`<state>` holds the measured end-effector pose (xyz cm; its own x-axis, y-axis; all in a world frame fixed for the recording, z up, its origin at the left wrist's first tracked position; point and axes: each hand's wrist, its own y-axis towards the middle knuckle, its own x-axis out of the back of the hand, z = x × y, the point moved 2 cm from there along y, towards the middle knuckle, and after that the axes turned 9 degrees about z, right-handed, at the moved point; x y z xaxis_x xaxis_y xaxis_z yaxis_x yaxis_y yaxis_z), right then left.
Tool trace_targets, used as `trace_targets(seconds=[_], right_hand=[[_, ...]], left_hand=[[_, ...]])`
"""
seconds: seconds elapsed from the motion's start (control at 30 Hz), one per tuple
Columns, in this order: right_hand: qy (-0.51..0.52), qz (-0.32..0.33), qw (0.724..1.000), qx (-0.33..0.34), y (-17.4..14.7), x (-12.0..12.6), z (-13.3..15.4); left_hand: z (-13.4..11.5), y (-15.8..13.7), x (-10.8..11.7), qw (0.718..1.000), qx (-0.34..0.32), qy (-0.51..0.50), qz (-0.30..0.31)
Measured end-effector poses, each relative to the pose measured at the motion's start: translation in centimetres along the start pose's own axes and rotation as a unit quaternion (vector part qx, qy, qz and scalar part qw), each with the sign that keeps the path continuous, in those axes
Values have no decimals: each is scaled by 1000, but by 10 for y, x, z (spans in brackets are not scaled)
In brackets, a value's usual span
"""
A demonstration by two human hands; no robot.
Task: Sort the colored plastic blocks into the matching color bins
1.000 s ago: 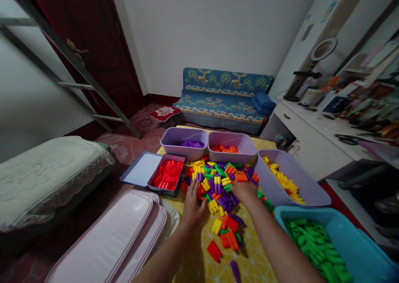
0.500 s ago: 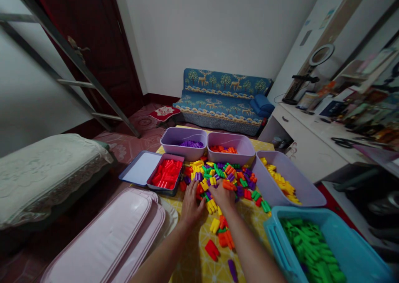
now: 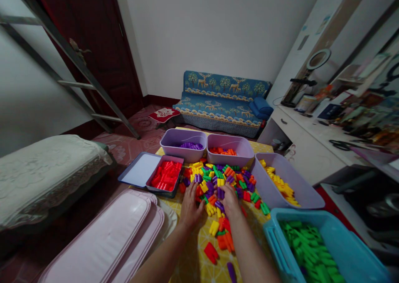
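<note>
Colourful plastic building blocks (image 3: 207, 178) lie in a loose heap on the table, mostly yellow, purple, orange, green and red. My left hand (image 3: 190, 208) rests at the heap's near left side, its fingers stretched forward and thumb apart, touching the blocks. On the heap's right side is my right hand (image 3: 230, 200), fingers curled at a purple block (image 3: 220, 193), which it seems to pinch; the fingertips are partly hidden. A yellow block (image 3: 220, 182) sits just beyond it. Nearer me lie a red block (image 3: 211, 252) and a purple block (image 3: 231, 271).
Around the heap stand a bin of purple blocks (image 3: 168, 139), a bin of orange blocks (image 3: 246, 148), a bin of yellow blocks (image 3: 308, 187), a blue bin of green blocks (image 3: 352, 237) and an open tin of red blocks (image 3: 166, 175). Pink lids (image 3: 102, 237) are stacked at left.
My right hand has drawn slightly right, away from the heap's middle, uncovering purple and orange blocks. An orange block beside its fingers no longer shows there. My left hand has hardly moved.
</note>
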<state>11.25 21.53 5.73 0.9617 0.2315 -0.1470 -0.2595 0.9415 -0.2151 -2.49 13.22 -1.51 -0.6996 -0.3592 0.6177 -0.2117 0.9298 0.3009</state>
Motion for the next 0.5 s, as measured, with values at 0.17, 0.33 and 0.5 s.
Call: trace_targets(seconds=[0.17,0.33,0.5], right_hand=[[18,-12,999,-24,-9,8,-1],[23,-14,999,-25,-13,7,-4],[8,-36,999,-22,-12,13,-6]], left_hand=[[1,0,-1,1000,-2,5,-3],[1,0,-1,1000,3,-4,6],[1,0,0,1000,4,3,3]])
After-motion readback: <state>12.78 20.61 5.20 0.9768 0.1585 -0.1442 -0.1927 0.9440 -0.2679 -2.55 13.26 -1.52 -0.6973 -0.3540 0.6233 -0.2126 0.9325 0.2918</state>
